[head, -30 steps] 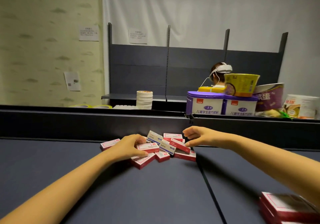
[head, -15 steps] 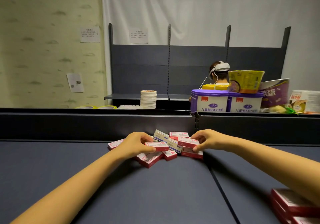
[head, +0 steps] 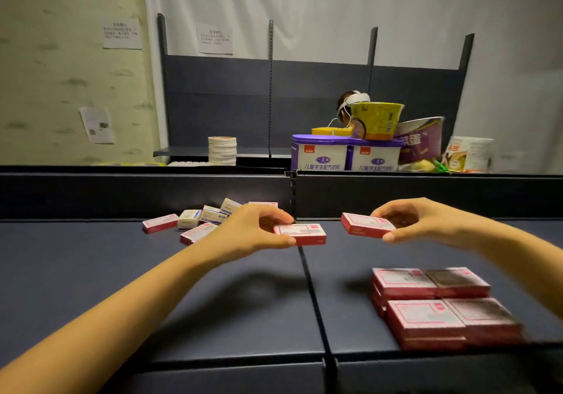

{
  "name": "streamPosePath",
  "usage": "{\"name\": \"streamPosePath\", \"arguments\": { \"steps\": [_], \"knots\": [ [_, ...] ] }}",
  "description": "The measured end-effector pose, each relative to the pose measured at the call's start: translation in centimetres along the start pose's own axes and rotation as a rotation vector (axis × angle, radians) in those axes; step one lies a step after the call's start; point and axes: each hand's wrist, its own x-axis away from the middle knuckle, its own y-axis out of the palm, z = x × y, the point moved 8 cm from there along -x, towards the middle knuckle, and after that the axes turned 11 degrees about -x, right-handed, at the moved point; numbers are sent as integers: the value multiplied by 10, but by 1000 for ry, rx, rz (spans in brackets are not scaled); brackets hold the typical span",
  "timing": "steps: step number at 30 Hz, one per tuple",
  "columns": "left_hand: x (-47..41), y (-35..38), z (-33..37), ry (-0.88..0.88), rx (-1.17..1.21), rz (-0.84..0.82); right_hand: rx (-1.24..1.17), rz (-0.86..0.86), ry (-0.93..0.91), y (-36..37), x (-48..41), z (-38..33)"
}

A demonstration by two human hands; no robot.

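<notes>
My left hand [head: 253, 230] grips a flat red and white box [head: 304, 233] by its left end, held above the dark shelf surface [head: 182, 296]. My right hand [head: 423, 221] pinches a second red and white box [head: 364, 225] by its right end, level with the first and a little to its right. A loose heap of small red and white boxes [head: 198, 220] lies against the shelf's back wall, left of my left hand. A neat stack of red boxes [head: 438, 305] sits near the front edge at the right.
A seam [head: 310, 296] divides the shelf into two panels. Behind the back wall stand purple-lidded tubs [head: 344, 157], a yellow bowl [head: 377, 119], a stack of white round tins [head: 222, 150] and a person wearing a headset [head: 350, 104].
Both hands have each lifted a red box out of the heap and drawn back toward me and to the right. The view has shifted, showing the stack at the right.
</notes>
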Motion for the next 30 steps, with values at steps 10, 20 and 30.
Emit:
{"name": "streamPosePath", "arguments": {
  "steps": [10,20,30],
  "knots": [
    [-2,89,119,44,156,-80,-4,10,32,-74,91,46],
    [44,107,134,-16,-75,28,35,-29,-76,-64,123,79],
    [54,103,130,-60,-63,108,147,34,-207,-46,120,76]
  ]
}}
